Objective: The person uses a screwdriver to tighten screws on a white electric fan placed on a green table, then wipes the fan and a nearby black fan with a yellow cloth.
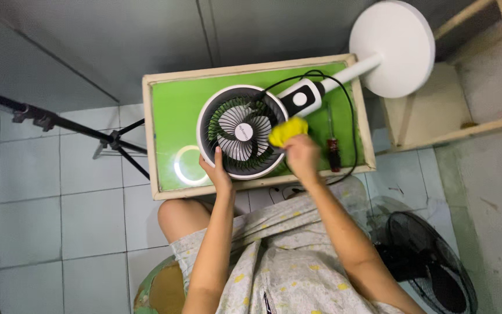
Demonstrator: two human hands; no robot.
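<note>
Lying flat on the green worktop [175, 110], a white pedestal fan [243, 132], face up, with its round head near the front edge and its pole running up to the round white base [391, 47] that hangs past the far right corner. Wiping under way, by the look of it. Pinched in the right hand [300, 156], a yellow cloth [287, 131], fingers pressed together around it, cloth pressed on the right side of the grille by the dark blades. Steadying the near rim of the fan head, the left hand [218, 172], thumb up on the white ring, the other fingers tucked under and out of sight, so hard to say how they sit. Looks like only a start or a middle: cloth on one side only, no clear way to tell clean parts from dusty ones from up here, grille on the fan and not taken off. Probably left to do: the rest of the ring, the blades, the neck with its black panel. Looping over the worktop, a black cord [344, 93]. Just right of the cloth hand, a screwdriver [333, 152] with a dark red handle, lying untouched. On the left part of the worktop, a bright ring of light [186, 166]. On the floor, a black tripod [82, 129] to the left and a black floor fan [431, 261] to the lower right.
</note>
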